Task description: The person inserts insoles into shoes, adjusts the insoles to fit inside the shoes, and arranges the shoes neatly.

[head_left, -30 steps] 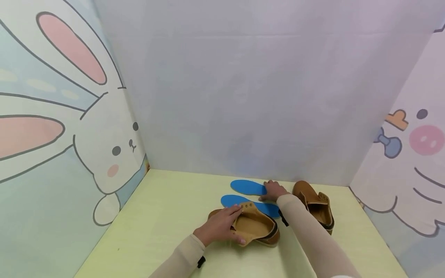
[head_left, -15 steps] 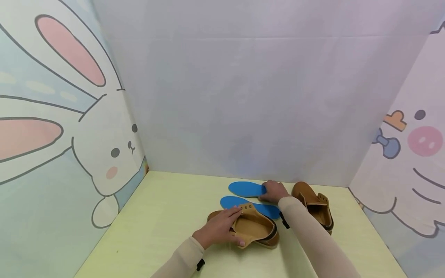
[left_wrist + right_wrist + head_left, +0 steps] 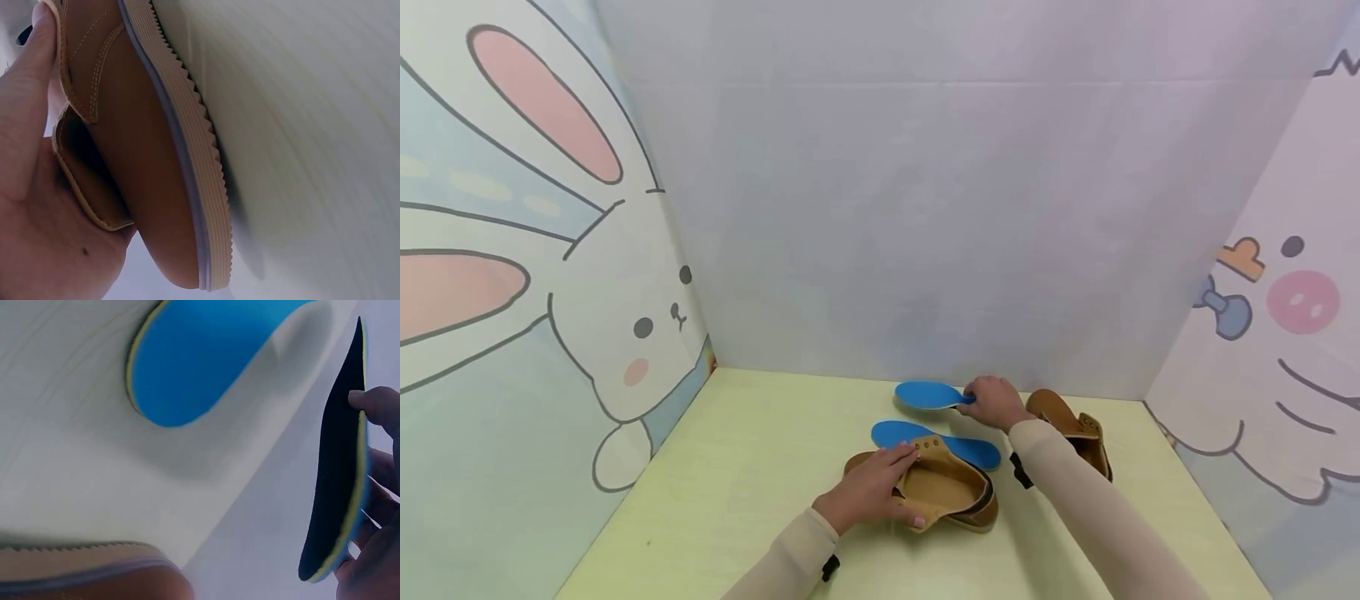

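Note:
My left hand [image 3: 865, 496] holds the near brown lace-up shoe [image 3: 983, 518] at its opening, thumb and fingers on the two eyelet flaps, which stand spread apart. In the left wrist view the tan ridged sole [image 3: 203, 187] of this shoe faces the table. Thumb and fingers of my right hand [image 3: 997, 404] pinch one end of a blue insole [image 3: 927, 395]; the right wrist view gives its black underside [image 3: 337, 481] and yellow edge, tilted up off the table. A second blue insole [image 3: 895, 432] lies flat just behind the near shoe, partly hidden by its flap.
The other brown shoe [image 3: 1051, 408] stands to the right of my right hand, partly behind the forearm. A grey backdrop [image 3: 880, 250] rises at the table's rear edge, with cartoon-printed panels [image 3: 625, 350] along the sides.
My right hand has gripped the far insole and raised it off the table, tilting it. The left hand stays on the near shoe.

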`<state>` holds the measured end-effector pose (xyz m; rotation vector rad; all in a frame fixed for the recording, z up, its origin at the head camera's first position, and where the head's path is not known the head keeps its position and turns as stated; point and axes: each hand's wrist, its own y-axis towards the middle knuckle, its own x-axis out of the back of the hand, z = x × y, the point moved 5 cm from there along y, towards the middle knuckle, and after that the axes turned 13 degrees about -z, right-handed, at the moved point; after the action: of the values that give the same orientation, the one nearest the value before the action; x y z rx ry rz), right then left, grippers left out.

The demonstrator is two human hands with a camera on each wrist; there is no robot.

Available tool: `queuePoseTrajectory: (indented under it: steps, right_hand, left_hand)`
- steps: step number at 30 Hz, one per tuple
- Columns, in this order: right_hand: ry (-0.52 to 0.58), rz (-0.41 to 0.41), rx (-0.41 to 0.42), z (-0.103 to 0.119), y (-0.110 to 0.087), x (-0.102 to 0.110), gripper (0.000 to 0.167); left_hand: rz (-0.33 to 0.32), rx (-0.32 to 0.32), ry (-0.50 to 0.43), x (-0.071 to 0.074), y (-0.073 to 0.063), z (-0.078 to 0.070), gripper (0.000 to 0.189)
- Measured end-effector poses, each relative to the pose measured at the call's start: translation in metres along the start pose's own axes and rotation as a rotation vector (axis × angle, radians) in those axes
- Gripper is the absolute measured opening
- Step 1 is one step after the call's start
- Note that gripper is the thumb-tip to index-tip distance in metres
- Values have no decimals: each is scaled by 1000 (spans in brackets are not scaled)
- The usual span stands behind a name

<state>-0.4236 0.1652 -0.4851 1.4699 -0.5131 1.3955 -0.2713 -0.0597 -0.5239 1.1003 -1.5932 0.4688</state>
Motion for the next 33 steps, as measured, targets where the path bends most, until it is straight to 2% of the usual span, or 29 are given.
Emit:
queuePoseTrajectory:
  steps: [5,13,19,22,27,30,33]
  right_hand:
    - [42,22,12,14,0,23,24]
    - [89,-9,57,24,-14,61,12]
    - [118,-9,89,33,-33,91,37]
    - [91,-43,152,40,-41,107,44]
    - [0,-84,259,55,-51,133,44]
    - [-74,-64,293,63,-56,149,44]
    - [-131,-16,294,69,-61,163,45]
  left_hand:
    - [2,15,3,2,0,3,109]
    - [3,13,-8,3,2,3,110]
    - [14,13,-15,1,1,1,110]
    - [10,16,-12,0,1,2,110]
    - [-7,7,-7,0,1,2,110]
    - [-13,-2,3,0,1,2,110]
    - [-12,-3,4,0,1,1,110]
